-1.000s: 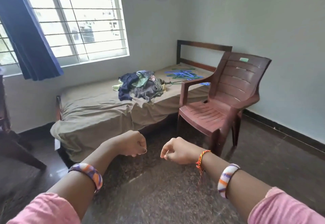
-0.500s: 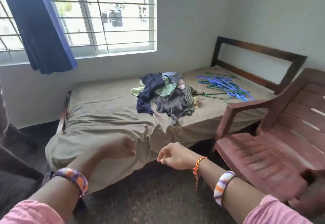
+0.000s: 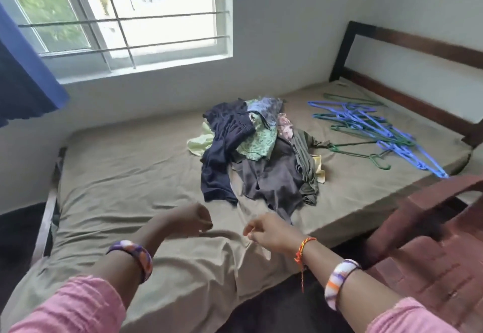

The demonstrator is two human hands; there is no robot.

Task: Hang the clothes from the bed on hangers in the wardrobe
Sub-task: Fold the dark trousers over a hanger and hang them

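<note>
Two bare arms reaching forward over the near edge of the bed (image 3: 125, 176), pink sleeves pushed up to the elbows; left hand (image 3: 188, 219) curled into a loose fist, knuckles up, wrist bent a little down, nothing seen in it; blurred, so hard to tell if the fingertips touch the sheet below; right hand (image 3: 266, 231) just beside it, a small gap between the two, fingers curled in too, thumb side turned to the left, nothing seen in the grip.

Striped bangle (image 3: 136, 255) round the left forearm, behind the wrist; orange thread (image 3: 303, 250) tied at the right wrist, loose end hanging down; second striped bangle (image 3: 339, 280) further back on the right forearm.

Pile of clothes (image 3: 261, 155) on the bed ahead of both hands and a bit to the right, well apart from them; dark blue piece on the left of the pile, green patterned one on top, grey one in front, its lowest flap nearest the right hand but not touching.

Blue and green hangers (image 3: 371, 129) spread flat on the sheet past the pile, far to the right of the right hand, near the wooden headboard (image 3: 407, 42).

Brown plastic chair (image 3: 431, 249) close to the right of the right arm, blurred; window (image 3: 125, 14) with bars far ahead of the left hand, blue curtain (image 3: 23, 82) to its left.
</note>
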